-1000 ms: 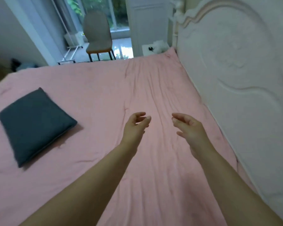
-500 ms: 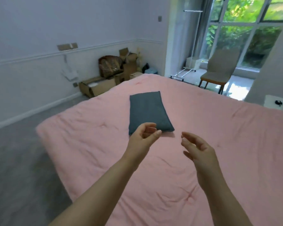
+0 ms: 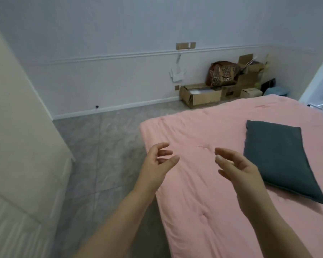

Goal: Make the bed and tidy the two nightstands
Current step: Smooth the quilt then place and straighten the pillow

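Note:
A pink quilt [image 3: 213, 211] covers the bed, which fills the right half of the view. On it lies a dark grey pillow [image 3: 280, 159], flat and slightly skewed. My left hand [image 3: 157, 162] hovers over the bed's left edge, fingers loosely curled, holding nothing. My right hand [image 3: 237, 168] hovers above the quilt just left of the pillow, fingers relaxed and empty, apart from the pillow. No nightstand is in view.
Grey tiled floor [image 3: 104, 146] lies left of the bed. A cream cabinet or door [image 3: 17, 146] stands at the far left. Cardboard boxes [image 3: 199, 94] and a brown patterned bag [image 3: 222, 73] are stacked against the far wall.
The view has swung left, from the headboard and window side to the bed's foot corner and floor. The pillow now sits at the right. Both hands stay raised and empty.

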